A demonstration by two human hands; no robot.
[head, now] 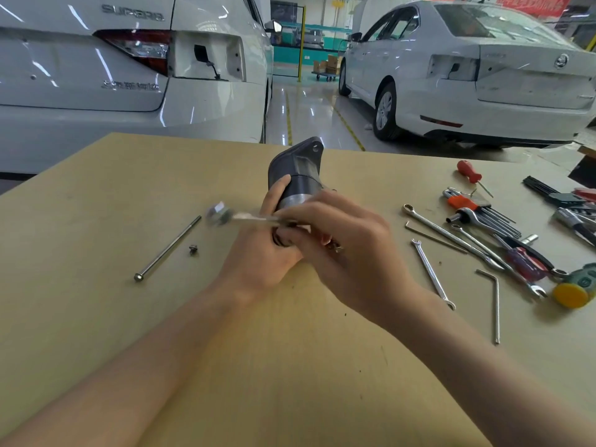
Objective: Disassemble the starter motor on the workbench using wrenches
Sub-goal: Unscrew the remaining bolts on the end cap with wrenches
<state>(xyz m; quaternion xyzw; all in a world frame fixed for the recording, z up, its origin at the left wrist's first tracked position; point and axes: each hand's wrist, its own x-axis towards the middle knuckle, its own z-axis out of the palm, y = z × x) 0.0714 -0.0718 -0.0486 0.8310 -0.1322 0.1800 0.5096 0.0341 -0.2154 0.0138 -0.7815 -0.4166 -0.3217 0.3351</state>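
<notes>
Left grip (267,243) is wrapping the starter motor (295,175), holding it mid-surface (96,188); right grip (335,240) is pinching a blurred wrench (232,217) at its near end. Long bolt (167,248) and small screw (193,250) are lying left of motor. Risk: wrench slipping off fastener, w/ motor twisting in hand.

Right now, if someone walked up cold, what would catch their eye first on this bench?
Mid-bench, the left hand grips the dark starter motor while the right hand holds a wrench, blurred, at its near end. To the left lie a long through bolt and a small screw; to the right, a scatter of spanners, hex keys and screwdrivers. Two white cars fill the background.
</notes>
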